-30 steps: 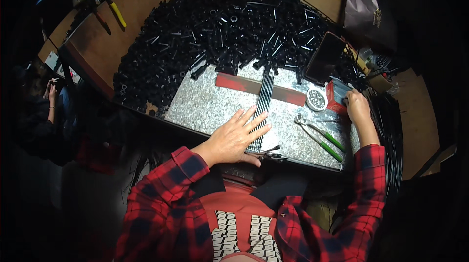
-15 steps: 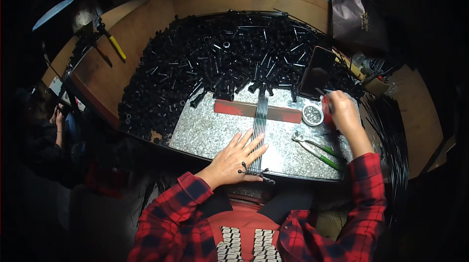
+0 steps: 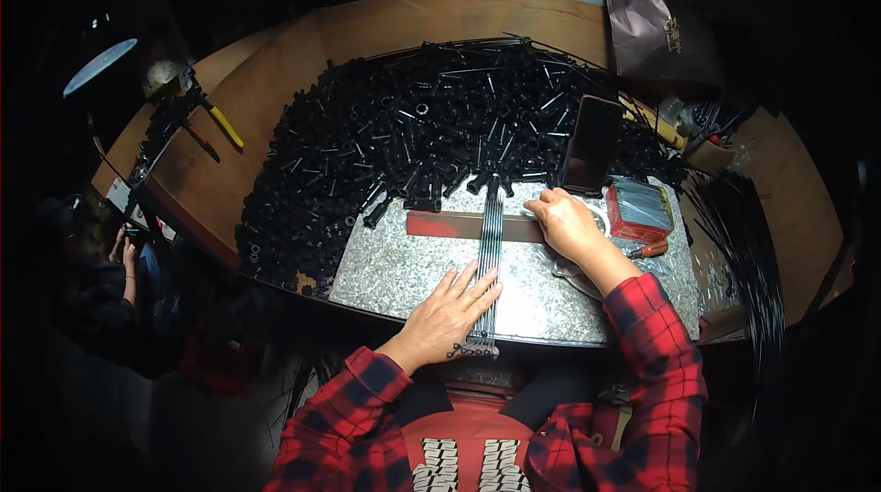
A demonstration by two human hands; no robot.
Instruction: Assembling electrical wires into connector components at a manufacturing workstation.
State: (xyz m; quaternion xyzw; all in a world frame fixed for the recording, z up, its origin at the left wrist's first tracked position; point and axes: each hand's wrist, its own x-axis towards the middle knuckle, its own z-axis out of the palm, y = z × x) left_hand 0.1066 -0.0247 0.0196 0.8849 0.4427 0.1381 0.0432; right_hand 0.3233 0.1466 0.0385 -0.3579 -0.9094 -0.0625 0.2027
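Spread flat, my left hand [image 3: 450, 313] rests on a bundle of thin black rods [image 3: 492, 226], whose small balled ends poke out at the slab's near edge. The rods lie side by side across a reddish-brown bar [image 3: 437, 224] on a speckled stone slab [image 3: 385, 272]. My right hand [image 3: 571, 228] is over the bar's right part, thumb and fingers pinched together; whatever they hold is too small to make out. Just right of it is a red box [image 3: 640, 228] full of thin grey pieces. The right hand and forearm mostly cover a round dish and pliers.
Behind the slab rises a heap of black tubular parts [image 3: 367, 139], with a phone [image 3: 592, 139] propped before it. An orange-handled tool [image 3: 650, 251] lies near the box. Long black rods [image 3: 748, 262] hang at right. A wooden rim [image 3: 395, 15] encloses the table. Another person's hands [image 3: 125, 249] show far left.
My right hand has moved left from the red box to the bar, uncovering the box and covering the pliers and dish. Under my left hand, the rods' near ends now line up more evenly.
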